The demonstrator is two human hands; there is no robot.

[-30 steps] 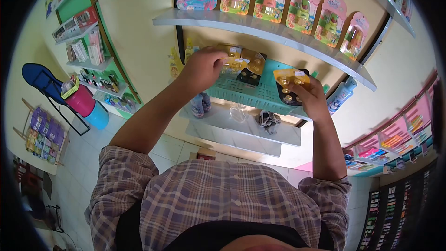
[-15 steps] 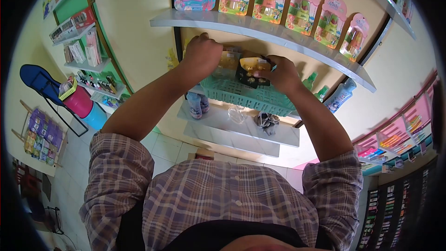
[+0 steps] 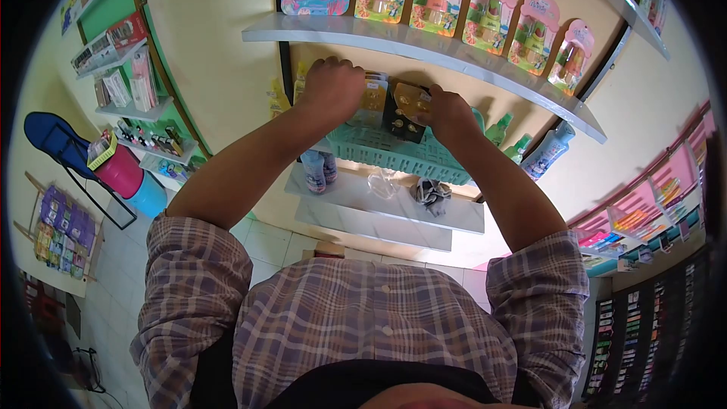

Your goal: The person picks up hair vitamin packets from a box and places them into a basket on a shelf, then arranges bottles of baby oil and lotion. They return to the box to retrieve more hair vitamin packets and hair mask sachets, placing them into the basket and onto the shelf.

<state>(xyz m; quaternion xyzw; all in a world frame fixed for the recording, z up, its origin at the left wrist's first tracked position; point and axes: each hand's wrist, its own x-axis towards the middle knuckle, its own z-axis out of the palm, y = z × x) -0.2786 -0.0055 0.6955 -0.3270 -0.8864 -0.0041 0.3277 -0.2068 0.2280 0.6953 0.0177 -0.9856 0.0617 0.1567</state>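
Note:
A teal plastic basket [image 3: 401, 153] stands on a shelf, with small carded packs in it. My left hand [image 3: 331, 91] is at the basket's left side, fingers curled down beside some greyish carded packs [image 3: 371, 102]; what its fingertips hold is hidden. My right hand [image 3: 452, 115] pinches the right edge of a yellow card [image 3: 411, 100] with small gold-coloured pieces. A black card [image 3: 404, 124], also with gold-coloured pieces, stands just below the yellow one.
Pink carded bottles [image 3: 488, 11] line the shelf above [image 3: 424, 44]. Green bottles [image 3: 497, 130] and a blue bottle [image 3: 550, 150] stand right of the basket. Lower shelves [image 3: 379, 208] hold dark-blue bottles [image 3: 313, 171] and a crumpled grey item [image 3: 432, 195].
My right hand has shifted slightly left, and the yellow card is now more upright. More of the greyish packs beside my left hand shows. The whole view has shifted slightly.

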